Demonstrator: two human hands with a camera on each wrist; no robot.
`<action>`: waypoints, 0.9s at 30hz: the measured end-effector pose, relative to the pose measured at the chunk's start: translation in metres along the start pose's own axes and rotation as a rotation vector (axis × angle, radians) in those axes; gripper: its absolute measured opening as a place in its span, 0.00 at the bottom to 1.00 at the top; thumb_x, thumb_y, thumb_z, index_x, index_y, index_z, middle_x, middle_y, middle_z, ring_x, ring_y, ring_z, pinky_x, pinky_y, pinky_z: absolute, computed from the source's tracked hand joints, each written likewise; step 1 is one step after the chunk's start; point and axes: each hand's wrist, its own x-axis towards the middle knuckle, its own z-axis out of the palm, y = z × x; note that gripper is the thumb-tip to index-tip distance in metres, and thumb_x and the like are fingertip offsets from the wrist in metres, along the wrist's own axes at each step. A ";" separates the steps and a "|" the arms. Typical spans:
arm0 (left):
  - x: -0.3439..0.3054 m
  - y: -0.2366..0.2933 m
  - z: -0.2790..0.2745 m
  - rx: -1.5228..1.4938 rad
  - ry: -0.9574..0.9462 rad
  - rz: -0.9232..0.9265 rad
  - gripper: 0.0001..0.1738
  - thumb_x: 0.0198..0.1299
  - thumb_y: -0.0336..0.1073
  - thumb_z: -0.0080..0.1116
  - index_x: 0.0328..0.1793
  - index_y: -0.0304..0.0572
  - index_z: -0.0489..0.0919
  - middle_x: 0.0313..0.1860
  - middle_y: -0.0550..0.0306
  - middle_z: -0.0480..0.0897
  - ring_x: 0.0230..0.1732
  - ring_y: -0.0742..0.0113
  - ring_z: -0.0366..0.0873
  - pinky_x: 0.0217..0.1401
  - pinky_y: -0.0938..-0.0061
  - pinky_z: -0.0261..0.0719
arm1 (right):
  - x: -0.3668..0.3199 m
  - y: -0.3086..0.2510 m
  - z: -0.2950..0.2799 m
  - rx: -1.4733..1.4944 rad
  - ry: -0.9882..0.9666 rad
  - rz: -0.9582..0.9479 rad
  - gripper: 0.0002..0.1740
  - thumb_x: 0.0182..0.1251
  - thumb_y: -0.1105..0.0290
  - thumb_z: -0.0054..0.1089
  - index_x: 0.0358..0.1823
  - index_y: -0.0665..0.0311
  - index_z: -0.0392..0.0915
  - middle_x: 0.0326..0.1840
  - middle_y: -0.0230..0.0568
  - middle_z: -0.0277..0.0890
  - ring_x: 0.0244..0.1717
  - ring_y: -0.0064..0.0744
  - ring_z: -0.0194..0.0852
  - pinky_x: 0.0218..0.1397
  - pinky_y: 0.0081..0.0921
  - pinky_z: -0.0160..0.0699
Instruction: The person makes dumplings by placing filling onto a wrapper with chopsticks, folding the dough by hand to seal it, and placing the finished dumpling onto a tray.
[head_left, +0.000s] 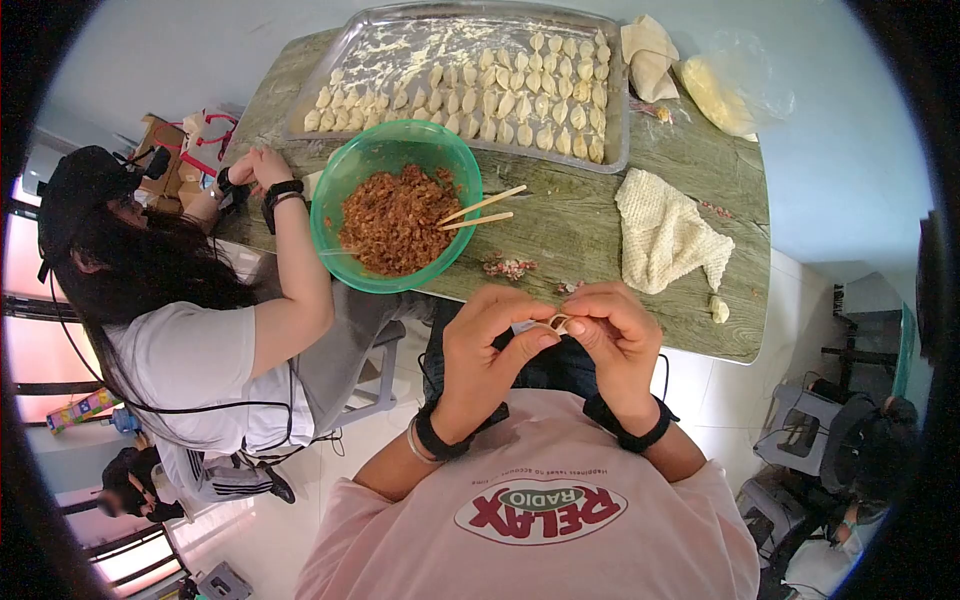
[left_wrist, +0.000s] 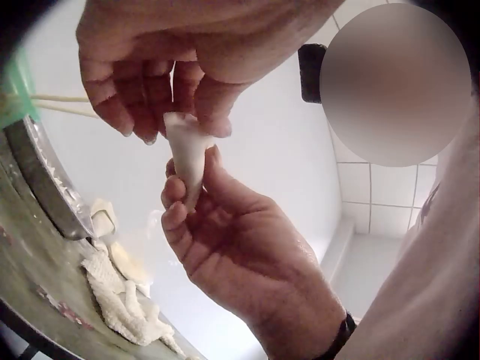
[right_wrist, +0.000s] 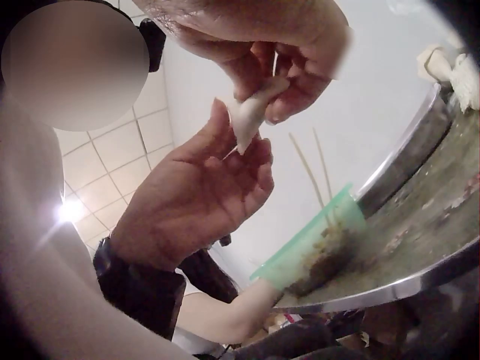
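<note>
A white dumpling [head_left: 558, 322], its wrapper folded over, is held up between both hands in front of the chest, just off the table's near edge. My left hand [head_left: 485, 345] pinches one end of its edge between thumb and fingers. At the other end, the thumb and fingers of my right hand [head_left: 622, 345] grip the dough. From the left wrist view the dumpling [left_wrist: 190, 150] hangs narrow and pale between the two sets of fingertips. Its rounded side [right_wrist: 249, 120] shows in the right wrist view; fingers cover part of its rim.
A green bowl [head_left: 330, 190] of brown minced filling [head_left: 390, 225] with chopsticks [head_left: 485, 207] stands at front left. Behind it, a metal tray [head_left: 385, 50] carries rows of dumplings. A cream cloth [head_left: 665, 230] and a dough bit [head_left: 719, 309] lie right. Another person [head_left: 180, 340] sits left.
</note>
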 end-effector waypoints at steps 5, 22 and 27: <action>-0.001 -0.002 0.001 0.064 0.010 -0.032 0.07 0.50 0.28 0.64 0.37 0.39 0.81 0.33 0.57 0.79 0.34 0.67 0.76 0.36 0.77 0.72 | -0.001 0.001 0.000 -0.007 0.004 0.006 0.06 0.57 0.73 0.63 0.35 0.67 0.79 0.35 0.39 0.77 0.37 0.31 0.74 0.41 0.23 0.71; -0.001 -0.001 0.003 0.072 0.017 -0.043 0.07 0.50 0.26 0.62 0.36 0.38 0.80 0.30 0.57 0.80 0.32 0.66 0.76 0.36 0.77 0.72 | -0.005 0.001 -0.001 0.206 -0.091 0.131 0.12 0.56 0.76 0.64 0.41 0.71 0.75 0.38 0.37 0.73 0.39 0.23 0.73 0.42 0.17 0.74; 0.000 -0.007 0.006 0.153 0.039 0.049 0.06 0.48 0.25 0.63 0.35 0.39 0.80 0.30 0.56 0.80 0.31 0.63 0.77 0.35 0.76 0.73 | -0.002 0.004 -0.002 0.132 -0.114 0.155 0.10 0.57 0.75 0.63 0.40 0.70 0.76 0.36 0.36 0.73 0.36 0.22 0.72 0.40 0.17 0.73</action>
